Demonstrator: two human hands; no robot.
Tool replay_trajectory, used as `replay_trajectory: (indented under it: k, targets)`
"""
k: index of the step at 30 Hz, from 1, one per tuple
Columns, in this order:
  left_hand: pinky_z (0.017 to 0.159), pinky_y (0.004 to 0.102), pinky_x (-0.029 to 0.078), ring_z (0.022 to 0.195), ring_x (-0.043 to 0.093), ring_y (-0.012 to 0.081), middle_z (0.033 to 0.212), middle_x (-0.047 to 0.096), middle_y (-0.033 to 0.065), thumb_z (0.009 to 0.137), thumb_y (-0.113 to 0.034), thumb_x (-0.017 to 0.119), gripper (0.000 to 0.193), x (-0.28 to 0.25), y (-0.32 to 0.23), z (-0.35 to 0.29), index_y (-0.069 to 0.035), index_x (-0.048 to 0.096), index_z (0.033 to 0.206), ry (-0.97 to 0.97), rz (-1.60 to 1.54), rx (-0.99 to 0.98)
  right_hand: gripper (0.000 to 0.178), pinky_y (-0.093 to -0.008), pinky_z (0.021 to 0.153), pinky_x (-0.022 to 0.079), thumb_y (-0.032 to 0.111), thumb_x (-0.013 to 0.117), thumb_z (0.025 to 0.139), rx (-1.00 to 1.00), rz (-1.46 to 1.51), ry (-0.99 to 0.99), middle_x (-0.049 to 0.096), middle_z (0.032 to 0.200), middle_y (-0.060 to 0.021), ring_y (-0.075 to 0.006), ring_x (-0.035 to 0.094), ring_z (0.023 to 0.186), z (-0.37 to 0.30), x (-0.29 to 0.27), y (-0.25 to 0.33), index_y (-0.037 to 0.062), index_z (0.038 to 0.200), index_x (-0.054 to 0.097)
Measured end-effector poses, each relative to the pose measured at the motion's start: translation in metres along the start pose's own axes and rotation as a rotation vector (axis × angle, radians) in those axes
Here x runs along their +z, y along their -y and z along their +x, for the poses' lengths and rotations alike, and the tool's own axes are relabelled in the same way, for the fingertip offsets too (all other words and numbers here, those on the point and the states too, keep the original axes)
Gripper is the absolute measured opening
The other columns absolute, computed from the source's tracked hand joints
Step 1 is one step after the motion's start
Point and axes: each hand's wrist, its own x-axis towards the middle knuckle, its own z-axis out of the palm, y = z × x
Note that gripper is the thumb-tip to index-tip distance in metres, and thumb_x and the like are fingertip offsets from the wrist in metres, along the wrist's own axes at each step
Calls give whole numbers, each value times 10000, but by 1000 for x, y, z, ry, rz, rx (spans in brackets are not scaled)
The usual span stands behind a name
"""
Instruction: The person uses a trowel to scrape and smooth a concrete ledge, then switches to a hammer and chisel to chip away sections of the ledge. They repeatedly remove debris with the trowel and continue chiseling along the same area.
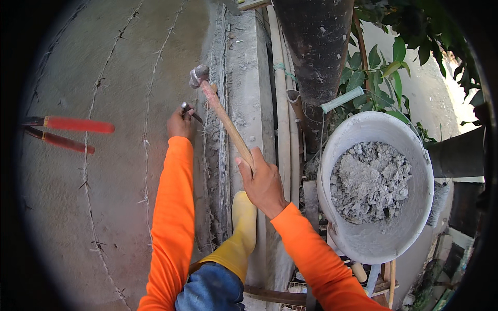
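My left hand [180,124] is closed around a short metal chisel [195,115], whose shank points at the rough strip along the foot of the grey concrete wall [124,171]. My right hand [263,181] grips a hammer [228,123] by the lower part of its wooden handle. The steel head is raised up and right of the chisel, apart from it. Below the hands, my yellow rubber boot [244,212] stands on the narrow concrete ledge [262,88].
Barbed wire [88,194] runs in several strands across the wall, with red-handled pliers [78,124] at left. To the right hangs a pale bucket [376,246] holding broken grey rubble [371,181]. Pipes [282,103], a dark post [321,52] and leaves [384,78] border the ledge.
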Motion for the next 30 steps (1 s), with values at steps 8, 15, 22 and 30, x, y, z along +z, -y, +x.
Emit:
replay_trajectory:
  k: [8, 15, 22, 30]
  targets:
    - [790, 367, 533, 837, 707, 231, 942, 760, 161, 978, 10, 588, 209, 36, -2, 22, -44, 746, 1104, 15, 102, 101, 294, -566, 594, 474, 313, 605, 1051, -12, -49, -21, 641, 687, -260, -500, 646, 662, 16, 23, -9, 33, 1061, 518]
    - [800, 391, 535, 853, 733, 277, 979, 772, 191, 959, 3, 622, 217, 41, 7, 29, -44, 769, 1112, 21, 60, 64, 323, -595, 660, 509, 345, 561, 1060, 125, -272, 52, 676, 742, -272, -513, 678, 735, 38, 29, -11, 33, 1140, 554]
    - [823, 409, 537, 914, 744, 315, 990, 758, 217, 975, -74, 652, 182, 42, 11, 34, -44, 769, 1112, 32, 103, -2, 307, -607, 688, 510, 327, 558, 1060, -7, -221, -34, 692, 774, -270, -517, 682, 752, 44, 35, -6, 30, 1136, 545]
    - [845, 465, 527, 953, 722, 405, 1025, 746, 241, 973, -125, 679, 202, 50, 22, 33, -87, 760, 1153, 7, 33, -39, 275, -595, 703, 520, 294, 566, 1055, -100, -93, -47, 704, 802, -263, -499, 689, 765, 43, 33, -1, 31, 1127, 533]
